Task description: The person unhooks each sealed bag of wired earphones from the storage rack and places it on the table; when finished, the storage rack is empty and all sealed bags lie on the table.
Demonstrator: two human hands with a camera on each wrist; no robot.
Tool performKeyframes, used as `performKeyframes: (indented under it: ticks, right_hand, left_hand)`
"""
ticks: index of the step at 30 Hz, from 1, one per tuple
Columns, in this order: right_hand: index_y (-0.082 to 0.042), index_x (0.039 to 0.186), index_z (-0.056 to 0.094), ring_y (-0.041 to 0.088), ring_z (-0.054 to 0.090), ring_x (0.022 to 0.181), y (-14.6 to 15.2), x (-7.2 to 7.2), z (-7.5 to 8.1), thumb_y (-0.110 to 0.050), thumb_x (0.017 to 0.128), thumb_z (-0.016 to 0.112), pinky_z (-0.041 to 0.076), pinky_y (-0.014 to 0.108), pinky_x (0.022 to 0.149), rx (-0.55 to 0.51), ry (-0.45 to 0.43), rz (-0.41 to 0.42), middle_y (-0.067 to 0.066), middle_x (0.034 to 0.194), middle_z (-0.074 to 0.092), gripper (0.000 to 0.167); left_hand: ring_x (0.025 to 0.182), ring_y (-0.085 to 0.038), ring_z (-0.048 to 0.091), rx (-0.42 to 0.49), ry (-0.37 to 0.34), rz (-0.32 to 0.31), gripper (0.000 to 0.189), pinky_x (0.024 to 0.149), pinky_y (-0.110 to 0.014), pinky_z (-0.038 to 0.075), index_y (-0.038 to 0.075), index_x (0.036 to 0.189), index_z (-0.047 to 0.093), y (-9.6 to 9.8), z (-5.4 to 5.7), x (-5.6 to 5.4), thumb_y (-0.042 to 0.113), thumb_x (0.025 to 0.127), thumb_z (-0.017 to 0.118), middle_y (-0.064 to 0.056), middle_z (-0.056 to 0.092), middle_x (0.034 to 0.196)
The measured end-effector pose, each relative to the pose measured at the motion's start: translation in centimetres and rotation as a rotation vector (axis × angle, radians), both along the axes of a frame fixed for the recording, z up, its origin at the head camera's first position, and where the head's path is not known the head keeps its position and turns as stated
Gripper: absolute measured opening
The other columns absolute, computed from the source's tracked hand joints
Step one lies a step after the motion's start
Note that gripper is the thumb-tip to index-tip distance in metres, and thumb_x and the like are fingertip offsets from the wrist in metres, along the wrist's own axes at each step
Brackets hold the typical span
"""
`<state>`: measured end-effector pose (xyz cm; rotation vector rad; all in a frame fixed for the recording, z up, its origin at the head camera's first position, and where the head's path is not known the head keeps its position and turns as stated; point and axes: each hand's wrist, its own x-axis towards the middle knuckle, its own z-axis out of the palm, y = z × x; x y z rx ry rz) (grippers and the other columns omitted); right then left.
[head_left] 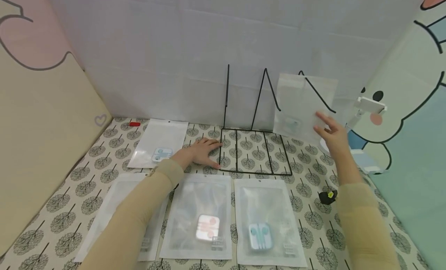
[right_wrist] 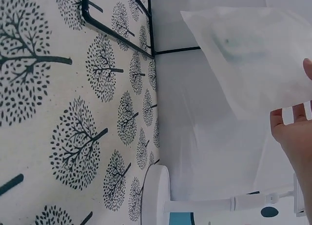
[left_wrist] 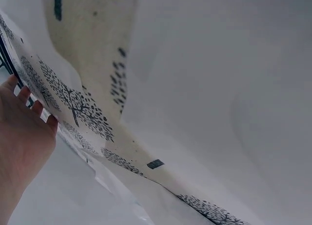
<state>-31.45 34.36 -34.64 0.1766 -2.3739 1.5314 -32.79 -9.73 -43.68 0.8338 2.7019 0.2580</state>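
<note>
A frosted pouch with a small pale blue item inside hangs slightly tilted on the right prong of a black wire display rack. My right hand is at its right edge. In the right wrist view, that edge lies between the digits of my right hand, and some fingertips are hidden behind it. My left hand rests against the left side of the rack's base, fingers and thumb spread apart. The left wrist view shows the fingers of my left hand extended near a dark rod.
Pouches with earphone cases lie in front: one with pink earphones, one with blue-green earphones, one partly under my left arm. Another pouch lies behind left. A red object, white phone stand and black item stand around.
</note>
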Motion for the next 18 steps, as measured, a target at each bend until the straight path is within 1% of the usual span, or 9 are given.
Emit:
performKeyframes:
  ticks: [1,4,6,8,10,11,14,17,18]
  right_hand:
    - [-0.019,0.138,0.048,0.013,0.016,0.144,0.1,0.1,0.0,-0.013,0.090,0.064,0.023,0.046,0.116,0.009,-0.001,-0.006,-0.013,0.146,0.040,0.051]
    - [-0.020,0.139,0.047,0.014,0.028,0.139,0.2,0.7,0.0,-0.009,0.089,0.064,0.028,0.043,0.114,0.022,0.010,-0.014,-0.010,0.147,0.041,0.054]
    - [-0.022,0.140,0.046,0.015,0.035,0.135,0.3,1.1,0.2,-0.009,0.089,0.065,0.036,0.032,0.110,0.060,0.012,-0.020,-0.007,0.148,0.039,0.057]
    - [-0.024,0.141,0.045,0.018,0.040,0.132,0.4,1.6,0.4,-0.007,0.088,0.066,0.043,0.020,0.100,0.073,0.022,-0.012,-0.002,0.150,0.036,0.059]
    - [-0.025,0.141,0.044,0.016,0.041,0.131,0.5,2.1,0.5,-0.006,0.087,0.066,0.044,0.010,0.091,0.092,0.035,0.002,0.000,0.151,0.034,0.061]
    - [-0.025,0.141,0.044,0.016,0.042,0.130,0.6,2.2,0.5,-0.005,0.087,0.066,0.044,0.007,0.087,0.080,0.042,0.014,0.001,0.151,0.034,0.062]
    - [-0.020,0.141,0.045,0.012,0.044,0.126,0.9,2.5,0.5,0.004,0.085,0.065,0.043,0.006,0.090,0.020,0.083,0.067,0.004,0.149,0.036,0.064]
    - [-0.016,0.142,0.044,0.007,0.046,0.121,1.3,2.7,0.4,0.010,0.083,0.063,0.041,0.006,0.093,0.028,0.119,0.084,0.005,0.145,0.038,0.068]
    - [-0.017,0.142,0.043,0.005,0.046,0.120,1.4,2.8,0.4,0.012,0.083,0.063,0.041,0.006,0.093,0.050,0.126,0.083,0.005,0.144,0.038,0.069]
  left_hand:
    - [0.144,-0.035,0.009,-0.001,-0.002,0.000,0.098,0.113,-0.062,0.010,0.026,0.153,0.014,0.0,-0.1,0.0,0.073,0.076,0.056,-0.005,0.010,0.159]
    - [0.144,-0.035,0.009,-0.004,-0.005,-0.002,0.099,0.113,-0.062,0.010,0.027,0.153,0.014,0.0,-0.1,0.0,0.073,0.076,0.056,-0.005,0.010,0.159]
    - [0.144,-0.035,0.009,-0.004,-0.003,-0.004,0.099,0.113,-0.062,0.011,0.027,0.153,0.013,0.0,-0.2,-0.1,0.073,0.076,0.055,-0.005,0.010,0.159]
    - [0.144,-0.035,0.009,-0.003,-0.001,-0.003,0.099,0.113,-0.062,0.011,0.026,0.153,0.014,0.0,-0.1,-0.2,0.074,0.076,0.055,-0.004,0.010,0.159]
    - [0.144,-0.035,0.009,-0.002,-0.002,-0.004,0.100,0.113,-0.062,0.011,0.026,0.153,0.014,0.0,0.0,-0.2,0.074,0.076,0.056,-0.004,0.011,0.159]
    - [0.144,-0.035,0.009,-0.001,-0.003,-0.004,0.100,0.113,-0.062,0.011,0.026,0.153,0.014,0.0,0.0,-0.2,0.074,0.076,0.056,-0.004,0.011,0.159]
    - [0.144,-0.036,0.009,-0.002,-0.007,-0.005,0.100,0.113,-0.062,0.011,0.026,0.153,0.014,-0.1,0.1,-0.1,0.074,0.076,0.056,-0.004,0.011,0.159]
    - [0.144,-0.036,0.009,-0.004,-0.009,-0.005,0.099,0.113,-0.062,0.011,0.026,0.153,0.014,0.0,0.1,-0.1,0.074,0.076,0.056,-0.005,0.010,0.159]
    - [0.144,-0.036,0.009,-0.005,-0.009,-0.005,0.099,0.113,-0.062,0.011,0.026,0.153,0.014,0.0,0.1,-0.1,0.074,0.076,0.055,-0.005,0.010,0.159]
